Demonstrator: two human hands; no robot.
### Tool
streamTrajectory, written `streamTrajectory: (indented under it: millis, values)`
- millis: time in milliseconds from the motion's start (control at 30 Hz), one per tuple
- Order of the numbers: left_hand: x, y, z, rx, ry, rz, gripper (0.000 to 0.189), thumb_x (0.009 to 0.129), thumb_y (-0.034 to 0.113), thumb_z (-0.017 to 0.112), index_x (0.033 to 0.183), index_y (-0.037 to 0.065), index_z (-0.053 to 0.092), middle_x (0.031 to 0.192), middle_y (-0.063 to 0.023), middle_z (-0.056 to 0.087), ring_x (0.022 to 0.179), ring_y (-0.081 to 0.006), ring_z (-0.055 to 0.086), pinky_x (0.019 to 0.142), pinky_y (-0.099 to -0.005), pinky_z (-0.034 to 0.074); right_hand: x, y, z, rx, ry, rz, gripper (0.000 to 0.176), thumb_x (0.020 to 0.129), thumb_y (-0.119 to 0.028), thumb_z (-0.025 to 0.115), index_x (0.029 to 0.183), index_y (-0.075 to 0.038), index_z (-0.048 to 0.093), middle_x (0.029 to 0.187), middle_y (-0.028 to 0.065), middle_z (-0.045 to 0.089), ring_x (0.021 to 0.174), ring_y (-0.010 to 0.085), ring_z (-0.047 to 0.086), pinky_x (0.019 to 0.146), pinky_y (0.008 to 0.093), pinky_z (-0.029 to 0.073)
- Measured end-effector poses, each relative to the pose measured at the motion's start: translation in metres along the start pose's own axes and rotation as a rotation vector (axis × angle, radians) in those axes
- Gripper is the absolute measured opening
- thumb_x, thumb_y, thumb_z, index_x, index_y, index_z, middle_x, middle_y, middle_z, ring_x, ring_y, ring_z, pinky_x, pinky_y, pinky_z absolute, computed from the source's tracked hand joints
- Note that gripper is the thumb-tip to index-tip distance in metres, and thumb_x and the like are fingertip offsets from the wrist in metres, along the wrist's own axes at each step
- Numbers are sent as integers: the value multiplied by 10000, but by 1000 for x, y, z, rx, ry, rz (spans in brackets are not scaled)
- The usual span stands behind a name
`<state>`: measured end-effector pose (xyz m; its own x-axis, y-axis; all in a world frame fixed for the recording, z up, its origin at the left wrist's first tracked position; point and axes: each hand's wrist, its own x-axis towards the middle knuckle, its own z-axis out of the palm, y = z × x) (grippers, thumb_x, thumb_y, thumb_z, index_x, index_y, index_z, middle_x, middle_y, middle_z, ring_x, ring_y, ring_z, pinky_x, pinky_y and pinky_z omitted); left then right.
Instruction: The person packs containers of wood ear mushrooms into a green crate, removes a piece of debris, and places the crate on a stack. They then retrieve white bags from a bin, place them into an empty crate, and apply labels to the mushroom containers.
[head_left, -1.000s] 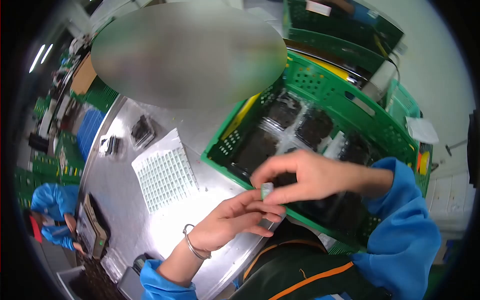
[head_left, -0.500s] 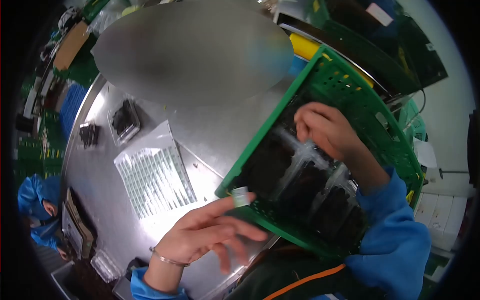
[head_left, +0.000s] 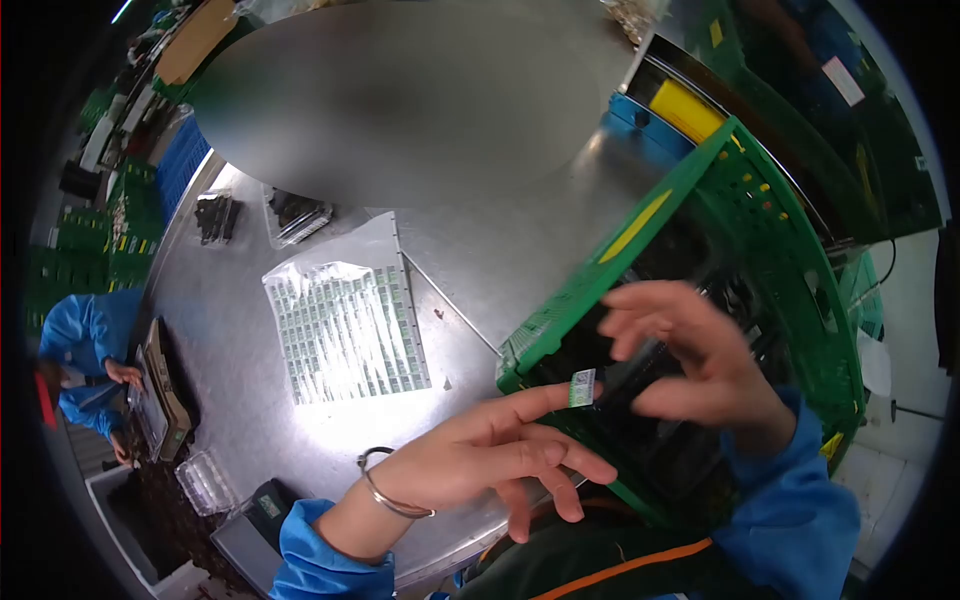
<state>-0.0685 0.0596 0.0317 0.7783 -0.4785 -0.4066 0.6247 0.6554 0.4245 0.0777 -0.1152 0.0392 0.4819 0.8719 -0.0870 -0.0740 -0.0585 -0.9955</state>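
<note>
A small white-and-green label (head_left: 582, 388) clings to the index fingertip of my left hand (head_left: 480, 455). The fingers of that hand are apart, near the lower corner of the green crate (head_left: 565, 300). Over the crate is my right hand (head_left: 690, 350), slightly blurred, its fingers spread and nothing visible in them. Dark packs with shiny clear plastic (head_left: 738, 298) lie inside the crate, partly hidden by this hand. A sheet of small green-and-white labels (head_left: 350, 335) lies flat on the metal table, left of the crate.
Two clear packs with dark contents, a smaller pack (head_left: 215, 218) and a larger pack (head_left: 296, 220), sit at the table's far left. An empty-looking clear tray (head_left: 206, 483) is at the lower left, near another person's blue sleeve (head_left: 88, 325). A grey blur covers the far middle.
My right hand has lifted from the packs and its fingers have opened. The label stays on my left index finger. My view has shifted, so the crate appears farther right.
</note>
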Motion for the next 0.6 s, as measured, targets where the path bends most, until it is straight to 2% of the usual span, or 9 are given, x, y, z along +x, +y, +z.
streamTrajectory:
  millis: [67,200,233,300,400,433,500,533,600]
  values:
    - [2,2,4,108,8,11,525,897,44,397,1359,-21,156,1054,-308,540,787,-322,632,468,-271,535,7,9,1,-338,-172,-171,226,679,-16,702,887,-30,616,907,70,571,863,179,560,757,279,434]
    - [-1,10,2,-135,-40,-28,563,884,11,378,1370,-18,95,1025,-361,521,722,-353,637,471,-294,540,-1,20,-6,-333,114,-468,91,735,-48,664,812,-30,618,882,82,565,777,159,552,685,278,449]
    - [-7,7,-10,-113,-41,-48,658,878,42,443,1394,65,36,1100,-281,533,791,-291,634,518,-306,542,-5,23,-24,-264,234,-442,70,757,-54,641,813,-22,616,890,92,561,786,134,535,694,255,436]
    - [-36,11,-13,250,309,162,693,860,62,489,1389,36,41,1055,-283,555,772,-291,635,516,-324,542,0,40,-68,211,844,-117,105,816,-72,582,904,-21,608,853,55,549,737,95,508,655,228,410]
    - [-57,39,-109,1023,948,391,505,860,95,524,1324,36,335,901,-171,636,804,-224,630,615,-281,518,14,108,-164,-74,801,305,240,785,-177,655,948,-10,597,780,33,551,660,67,498,541,225,388]
    - [-65,54,-155,1358,1114,340,481,843,70,528,1299,35,379,950,-166,623,896,-260,608,746,-312,495,19,125,-175,-81,811,305,240,785,-177,655,948,-10,597,780,33,551,660,67,498,541,225,388]
    - [-98,70,-256,2053,1226,124,789,694,42,669,1364,93,256,1320,-179,363,1249,-343,304,996,-421,293,30,153,-187,-333,624,546,388,752,-202,687,1060,-15,544,796,51,564,649,124,520,545,263,417]
    - [-96,80,-264,2165,1361,-232,974,618,89,743,1397,149,161,1373,-144,285,1292,-313,229,1006,-450,267,31,161,-189,-333,621,546,388,752,-202,687,1060,-15,544,796,51,564,649,124,520,545,263,417]
    - [-99,86,-278,2162,1357,-419,1021,595,132,765,1400,169,139,1314,-131,363,1244,-310,301,995,-457,274,27,176,-194,-877,818,274,521,725,-186,705,1158,-29,461,857,83,587,727,193,565,629,298,463]
